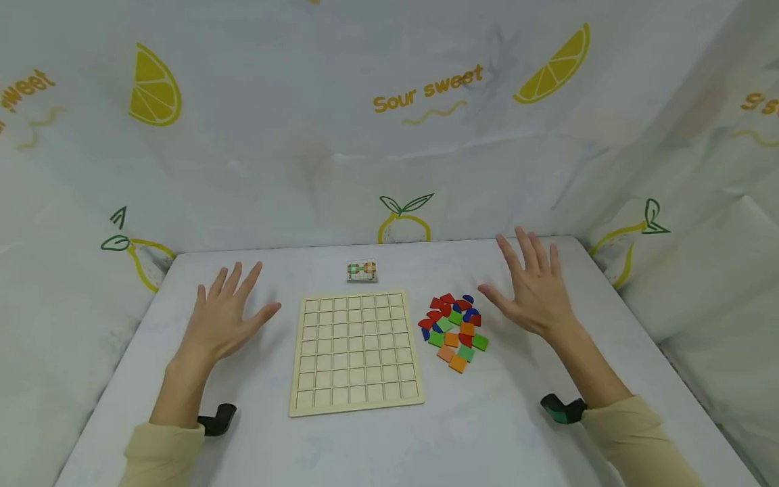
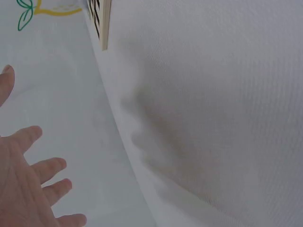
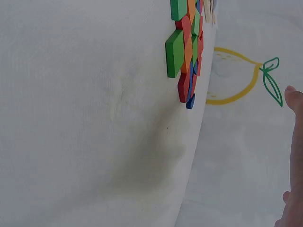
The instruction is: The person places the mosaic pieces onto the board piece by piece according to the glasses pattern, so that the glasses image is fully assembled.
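My left hand [image 1: 220, 323] hovers over the table left of a pale wooden grid board [image 1: 357, 353], fingers spread and holding nothing. On the other side, my right hand [image 1: 537, 297] is raised with its fingers apart, also holding nothing. Nearest to it lies a loose cluster of flat coloured pieces: green squares [image 1: 480, 342], orange squares [image 1: 458, 364], red rounded pieces [image 1: 425, 324] and blue half-rounds [image 1: 468, 299]. The board's square cells hold no pieces. In the right wrist view the green pieces [image 3: 174, 54] lie flat on the table, apart from the hand.
Behind the board lies a small stack of pattern cards [image 1: 362, 270]. A white cloth [image 1: 274, 155] printed with lemons hangs behind the white table [image 1: 353, 453]. Dark wrist-camera mounts [image 1: 218, 420] stick out near both cuffs.
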